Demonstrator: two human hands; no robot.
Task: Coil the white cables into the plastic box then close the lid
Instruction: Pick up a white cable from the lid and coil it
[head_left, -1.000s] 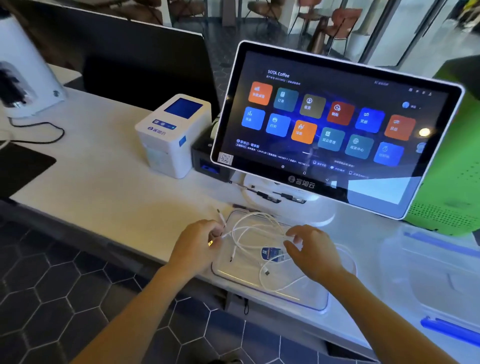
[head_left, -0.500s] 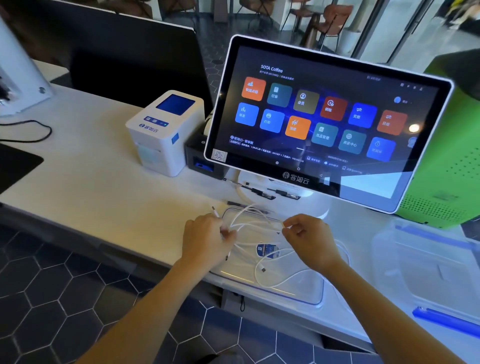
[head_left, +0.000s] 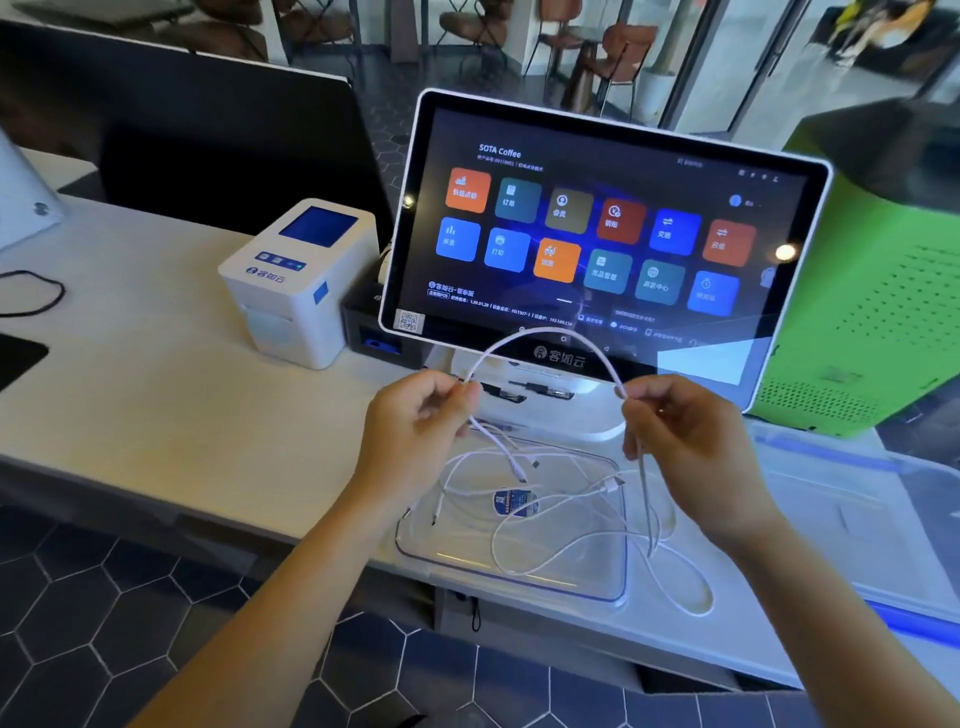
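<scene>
A clear plastic box (head_left: 514, 584) sits at the counter's front edge with loose white cables (head_left: 566, 512) and a blue-white label inside. One cable spills over its right wall onto the counter. My left hand (head_left: 415, 431) and my right hand (head_left: 685, 441) are raised above the box. Each pinches the same white cable (head_left: 545, 332), which arches up between them in front of the screen. Its ends hang down into the box. The clear lid (head_left: 852, 509) with blue clips lies on the counter to the right.
A touchscreen terminal (head_left: 597, 234) on a white stand rises just behind the box. A white label printer (head_left: 301, 280) stands at the left, a green perforated case (head_left: 872, 312) at the right. A black cord (head_left: 31, 296) lies far left.
Both hands have risen from the box, lifting one white cable into an arch between them. Before, they were down among the cables in the box.
</scene>
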